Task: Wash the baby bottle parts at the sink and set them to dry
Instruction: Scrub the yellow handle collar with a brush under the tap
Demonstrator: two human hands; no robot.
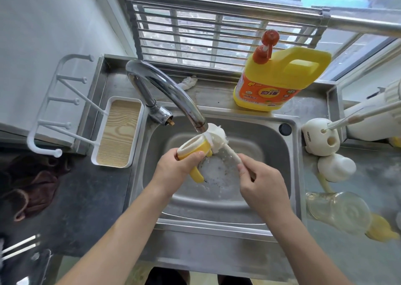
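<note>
Left hand (173,171): over the sink (275,158), fingers (194,156) curled round a yellow handle ring (195,149), gripping it
Handle ring: tilted, open mouth facing up and left, one yellow handle hanging below the hand, just under the tap (167,93) spout
Right hand (260,185): to the right of the left hand, fingers (245,168) pinching the thin handle of a brush (217,138)
Brush: white sponge head pressed against the far side of the ring, right under the spout, where water runs
Soap jug (280,78): yellow with a red pump, upright on the ledge beyond the sink, at the right
Drying rack (65,102): white pegs and a wood-patterned tray, left of the sink
Glass bottle (338,215): lying on its side on the worktop (373,182) right of the sink, a yellow part just beyond its right end
White holder (321,139): far right of the sink, a thin stick standing in one hole
Brown cloth (32,187): crumpled on the darker worktop at the left
</note>
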